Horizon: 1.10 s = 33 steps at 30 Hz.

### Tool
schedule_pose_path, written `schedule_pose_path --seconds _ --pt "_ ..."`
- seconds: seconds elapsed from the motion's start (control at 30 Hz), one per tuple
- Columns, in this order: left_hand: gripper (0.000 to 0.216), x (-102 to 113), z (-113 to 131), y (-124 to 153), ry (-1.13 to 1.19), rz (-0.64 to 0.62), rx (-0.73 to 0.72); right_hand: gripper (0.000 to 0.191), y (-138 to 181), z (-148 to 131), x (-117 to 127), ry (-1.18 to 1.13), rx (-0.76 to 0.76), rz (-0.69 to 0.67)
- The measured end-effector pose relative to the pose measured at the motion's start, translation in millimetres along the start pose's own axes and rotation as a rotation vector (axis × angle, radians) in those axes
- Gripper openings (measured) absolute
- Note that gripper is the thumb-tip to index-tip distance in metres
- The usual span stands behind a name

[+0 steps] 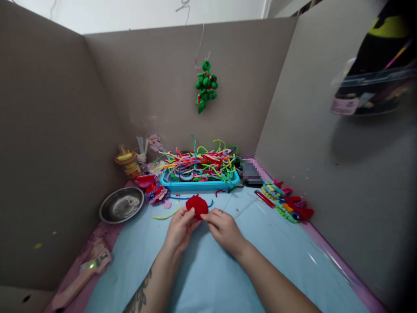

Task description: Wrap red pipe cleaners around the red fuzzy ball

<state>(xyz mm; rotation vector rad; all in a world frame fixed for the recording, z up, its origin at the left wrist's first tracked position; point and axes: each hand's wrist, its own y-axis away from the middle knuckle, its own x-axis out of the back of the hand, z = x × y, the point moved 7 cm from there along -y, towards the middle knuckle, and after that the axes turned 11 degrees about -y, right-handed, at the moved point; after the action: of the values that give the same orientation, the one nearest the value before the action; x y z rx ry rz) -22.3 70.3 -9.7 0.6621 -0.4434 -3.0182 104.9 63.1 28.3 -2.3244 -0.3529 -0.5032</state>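
Observation:
A round, flat red fuzzy piece [197, 206] is held up over the middle of the table. My left hand [181, 229] is closed on its lower left side, with the thumb on the front. At its lower right edge, my right hand [224, 228] pinches with thumb and finger. Just behind the hands lie a blue fuzzy stem and a short red stem [220, 192]. To the left of my left hand is a yellow-green stem [167, 216]. What the curled fingers of both hands cover is hidden.
A blue tray [198, 187] heaped with colourful fuzzy stems stands at the back. Left are a metal bowl [112, 211] and a pink glue gun [86, 274] with a green light. A red cutter [264, 198] and colourful fuzzy pieces [288, 202] lie right. Grey partitions enclose three sides.

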Motion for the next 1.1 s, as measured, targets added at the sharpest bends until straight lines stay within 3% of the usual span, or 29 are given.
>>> schedule_pose_path --seconds 0.23,0.43,0.8,0.9,1.03,1.1 --pt "0.017 4.6 -0.5 -2.5 0.040 0.085 -0.015 0.033 1.1 6.2 0.8 -0.053 -0.033 0.027" --pt "0.010 18.3 3.5 -8.4 0.122 0.176 -0.051 0.017 0.0 26.7 7.0 0.002 -0.227 0.072" --pt "0.015 24.7 12.7 -6.0 0.193 0.235 -0.070 0.018 4.2 61.3 17.5 -0.043 -0.490 0.085" --pt "0.016 26.1 15.0 -6.0 0.220 0.251 -0.085 0.018 6.5 69.9 22.9 -0.247 -0.573 0.190" --pt "0.018 26.4 11.4 -6.6 0.276 0.275 -0.049 0.026 11.6 78.2 19.5 -0.808 -0.749 0.336" --pt "0.018 24.6 9.3 -7.1 0.291 0.262 -0.023 0.031 12.8 79.2 17.6 -0.979 -0.789 0.376"
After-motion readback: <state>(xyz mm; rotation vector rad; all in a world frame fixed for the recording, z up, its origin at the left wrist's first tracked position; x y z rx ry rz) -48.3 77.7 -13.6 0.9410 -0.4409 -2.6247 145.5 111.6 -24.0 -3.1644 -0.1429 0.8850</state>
